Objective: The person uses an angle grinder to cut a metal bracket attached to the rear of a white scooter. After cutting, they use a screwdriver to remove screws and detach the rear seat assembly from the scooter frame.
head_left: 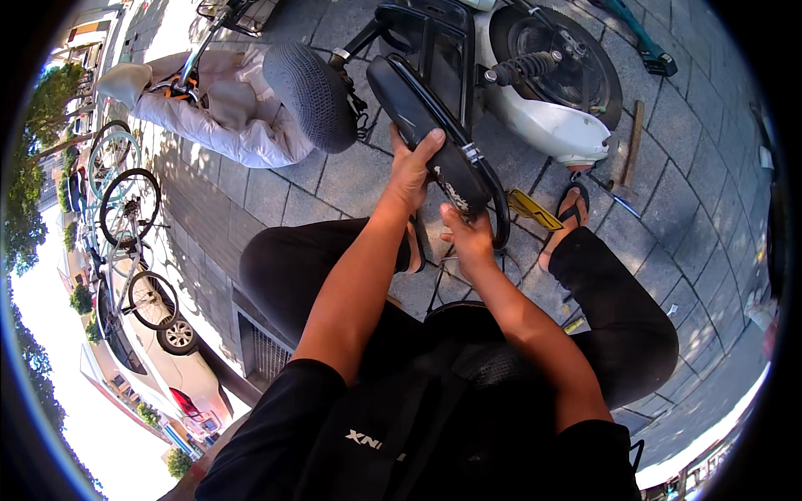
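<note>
A long black padded seat (434, 138) with a scuffed, peeling near end lies at an angle before me, on the bike's black frame (451, 50). My left hand (409, 171) grips its left edge, thumb on top and fingers partly hidden below. At the near end, my right hand (472, 242) is closed around the seat, its thumb up against the scuffed end. A curved black tube (499, 200) runs along the seat's right side. Left of the seat is a saddle (309, 96) in a grey knitted cover.
Beyond the seat lie a rear wheel (555, 63), a spring shock (525, 68) and a white fender (551, 125). A wooden-handled hammer (635, 146), a yellow plate (535, 209) and a green-and-black tool (639, 37) rest on the paving. Parked bicycles (129, 209) and a car (167, 367) stand left.
</note>
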Demonstrator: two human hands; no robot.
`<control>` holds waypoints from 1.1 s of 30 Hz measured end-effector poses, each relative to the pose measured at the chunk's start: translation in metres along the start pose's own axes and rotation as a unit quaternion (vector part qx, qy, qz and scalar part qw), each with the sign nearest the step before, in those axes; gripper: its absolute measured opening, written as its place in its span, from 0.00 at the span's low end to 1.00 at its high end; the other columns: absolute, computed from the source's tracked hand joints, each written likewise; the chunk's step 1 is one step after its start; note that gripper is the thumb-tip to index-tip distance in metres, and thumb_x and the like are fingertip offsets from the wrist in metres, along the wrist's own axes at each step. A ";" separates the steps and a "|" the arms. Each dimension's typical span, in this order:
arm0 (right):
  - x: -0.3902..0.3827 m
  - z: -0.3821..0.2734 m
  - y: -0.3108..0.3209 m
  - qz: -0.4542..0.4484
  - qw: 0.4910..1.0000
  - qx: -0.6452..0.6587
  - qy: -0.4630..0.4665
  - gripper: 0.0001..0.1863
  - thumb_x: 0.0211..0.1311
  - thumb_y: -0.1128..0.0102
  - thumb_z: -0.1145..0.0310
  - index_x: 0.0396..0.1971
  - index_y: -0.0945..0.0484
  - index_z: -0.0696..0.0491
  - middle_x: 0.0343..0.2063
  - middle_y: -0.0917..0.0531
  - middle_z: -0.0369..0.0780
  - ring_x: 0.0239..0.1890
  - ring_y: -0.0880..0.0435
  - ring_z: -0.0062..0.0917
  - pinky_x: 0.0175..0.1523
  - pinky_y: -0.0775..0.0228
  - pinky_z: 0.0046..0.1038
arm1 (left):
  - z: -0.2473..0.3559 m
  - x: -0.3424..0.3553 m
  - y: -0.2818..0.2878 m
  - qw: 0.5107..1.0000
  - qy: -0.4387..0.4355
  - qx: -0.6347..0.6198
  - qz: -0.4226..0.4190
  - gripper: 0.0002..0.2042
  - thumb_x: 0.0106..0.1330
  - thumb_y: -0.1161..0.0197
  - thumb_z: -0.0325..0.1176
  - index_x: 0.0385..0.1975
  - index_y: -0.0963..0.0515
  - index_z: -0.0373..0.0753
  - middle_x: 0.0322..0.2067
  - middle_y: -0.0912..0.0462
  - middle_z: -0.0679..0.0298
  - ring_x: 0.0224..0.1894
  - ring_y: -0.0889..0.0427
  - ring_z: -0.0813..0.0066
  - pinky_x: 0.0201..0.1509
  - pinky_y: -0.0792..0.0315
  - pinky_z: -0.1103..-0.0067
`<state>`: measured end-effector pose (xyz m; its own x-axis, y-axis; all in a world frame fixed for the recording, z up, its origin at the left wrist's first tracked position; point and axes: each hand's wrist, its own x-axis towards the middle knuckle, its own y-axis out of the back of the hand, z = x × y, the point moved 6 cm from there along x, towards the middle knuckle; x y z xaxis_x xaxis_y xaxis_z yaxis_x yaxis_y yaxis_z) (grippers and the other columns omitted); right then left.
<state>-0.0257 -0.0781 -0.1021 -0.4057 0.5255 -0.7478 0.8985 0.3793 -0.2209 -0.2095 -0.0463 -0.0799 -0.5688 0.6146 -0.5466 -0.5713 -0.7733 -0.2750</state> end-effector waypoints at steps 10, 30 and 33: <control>0.005 -0.018 0.012 0.064 0.987 -0.070 0.132 0.31 0.70 0.22 0.55 0.63 0.27 0.55 0.53 0.16 0.36 0.47 0.17 0.21 0.47 0.22 0.25 | 0.024 -0.024 0.000 0.999 0.040 0.019 -0.019 0.67 0.57 0.17 0.49 0.86 0.68 0.48 0.70 0.29 0.48 0.68 0.22 0.52 0.62 0.26 0.44; -0.041 -0.112 -0.015 0.086 0.805 -0.571 0.135 0.41 0.62 0.25 0.37 0.35 0.17 0.71 0.33 0.12 0.64 0.43 0.09 0.56 0.51 0.18 0.48 | 0.003 -0.014 0.008 0.994 0.061 -0.069 -0.063 0.66 0.60 0.20 0.65 0.84 0.64 0.44 0.71 0.31 0.45 0.69 0.25 0.48 0.69 0.27 0.46; -0.046 -0.103 -0.010 0.099 0.802 -0.560 0.185 0.37 0.64 0.26 0.41 0.35 0.17 0.70 0.30 0.13 0.63 0.39 0.09 0.58 0.50 0.18 0.49 | 0.004 -0.020 0.001 0.998 0.059 -0.021 -0.029 0.63 0.60 0.21 0.64 0.83 0.62 0.45 0.71 0.31 0.45 0.70 0.25 0.47 0.66 0.26 0.42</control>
<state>-0.0328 -0.0276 -0.0006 -0.4817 0.7715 -0.4156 0.3226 0.5971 0.7345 -0.2013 -0.0591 -0.0662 -0.4603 0.6385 -0.6168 -0.5753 -0.7437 -0.3404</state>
